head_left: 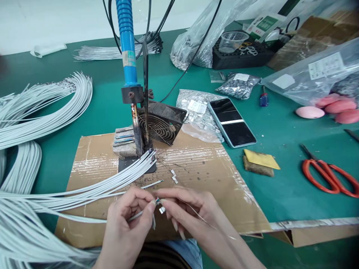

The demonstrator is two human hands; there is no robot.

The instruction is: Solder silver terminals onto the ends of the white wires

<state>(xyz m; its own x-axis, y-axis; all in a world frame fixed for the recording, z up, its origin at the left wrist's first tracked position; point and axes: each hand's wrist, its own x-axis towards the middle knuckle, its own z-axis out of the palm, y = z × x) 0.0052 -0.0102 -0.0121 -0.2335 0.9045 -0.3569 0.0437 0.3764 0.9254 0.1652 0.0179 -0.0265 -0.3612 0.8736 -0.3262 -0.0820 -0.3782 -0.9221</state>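
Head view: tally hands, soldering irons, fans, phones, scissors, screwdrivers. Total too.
Hands: 2, left hand and right hand
Soldering iron: 1
Fan: 1
Phone: 1
Scissors: 1 pair
Screwdriver: 1
Total: 7

White cables (127, 178): smooth plastic-looking sheathing, soft sheen | small tabs (162, 210): bright metal | cardboard (207, 172): matt, scuffed | bench (280, 134): smooth from here | soldering iron (129, 74): ribbed glossy plastic grip, heat-stained metal barrel | fan (157, 127): grimy, dull metal guard | phone (232, 122): glossy screen
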